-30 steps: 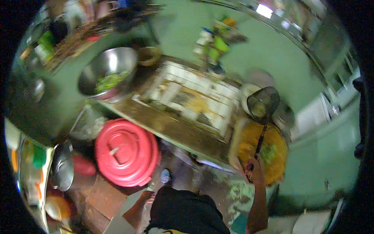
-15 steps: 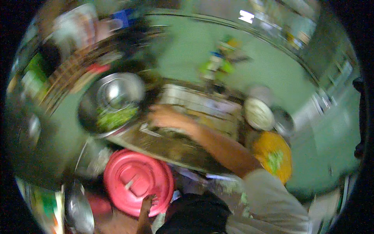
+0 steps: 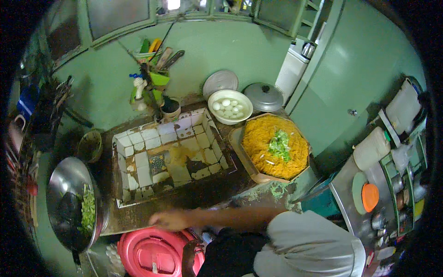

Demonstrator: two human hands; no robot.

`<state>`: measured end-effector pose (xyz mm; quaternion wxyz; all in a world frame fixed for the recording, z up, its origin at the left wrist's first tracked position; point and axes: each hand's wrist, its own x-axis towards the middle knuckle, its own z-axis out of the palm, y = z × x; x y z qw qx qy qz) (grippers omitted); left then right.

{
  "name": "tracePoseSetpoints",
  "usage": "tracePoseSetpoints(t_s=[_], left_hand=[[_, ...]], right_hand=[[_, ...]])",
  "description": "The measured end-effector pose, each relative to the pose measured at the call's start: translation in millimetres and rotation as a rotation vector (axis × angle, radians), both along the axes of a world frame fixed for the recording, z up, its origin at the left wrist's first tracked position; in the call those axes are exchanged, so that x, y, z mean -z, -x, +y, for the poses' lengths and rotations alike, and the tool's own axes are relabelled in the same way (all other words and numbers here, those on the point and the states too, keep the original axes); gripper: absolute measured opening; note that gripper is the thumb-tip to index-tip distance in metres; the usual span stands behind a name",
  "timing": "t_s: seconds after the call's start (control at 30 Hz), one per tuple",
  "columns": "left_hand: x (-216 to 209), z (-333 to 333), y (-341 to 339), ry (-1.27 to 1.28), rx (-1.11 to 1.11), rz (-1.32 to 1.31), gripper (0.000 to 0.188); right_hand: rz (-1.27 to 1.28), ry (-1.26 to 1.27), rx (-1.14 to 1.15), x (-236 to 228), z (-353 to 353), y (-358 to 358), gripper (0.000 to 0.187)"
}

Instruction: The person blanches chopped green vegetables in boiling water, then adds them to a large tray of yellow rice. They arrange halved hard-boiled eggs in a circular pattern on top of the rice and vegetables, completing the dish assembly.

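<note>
My right arm reaches across to the left, and my right hand [image 3: 169,219] hangs over the counter's front edge, above a pink lidded bucket [image 3: 152,251]. Motion blurs its fingers, and I see nothing in it. Low in the view, my left hand [image 3: 193,247] is by the right side of the pink lid, fingers apart and holding nothing visible. A large metal wok [image 3: 57,203] with chopped green vegetables [image 3: 86,207] stands at the left. An octagonal tray [image 3: 261,177] on the counter's right carries yellow-orange noodles [image 3: 258,143] topped with chopped greens [image 3: 279,145].
A sink with cracked white tiles [image 3: 136,138] takes up the counter's middle. Behind the noodles are a bowl [image 3: 230,122] of peeled eggs and a lidded grey pot [image 3: 264,97]. Knives stand in a green holder [image 3: 160,78]. An orange plate [image 3: 370,197] lies on the metal table at right.
The view has swung to the right, bringing the noodles and door further in. My right hand has come back from beside the wok to the counter's front edge. My left hand stays by the lid.
</note>
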<state>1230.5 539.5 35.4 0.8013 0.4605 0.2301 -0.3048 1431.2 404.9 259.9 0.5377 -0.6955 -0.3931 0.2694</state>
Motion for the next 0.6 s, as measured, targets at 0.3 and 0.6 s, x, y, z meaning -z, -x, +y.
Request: tracePoseSetpoints(t_s=[0.3, 0.6], left_hand=[[-4.6, -20.9, -41.5, -0.082, 0.113, 0.112, 0.032], [-9.7, -139.1, -44.4, -0.152, -0.005, 0.207, 0.032]], right_hand=[[0.240, -0.040, 1.143, -8.1, -469.3, -97.9, 0.031], [0.678, -0.103, 1.625, 42.2, -718.1, -199.6, 0.030]])
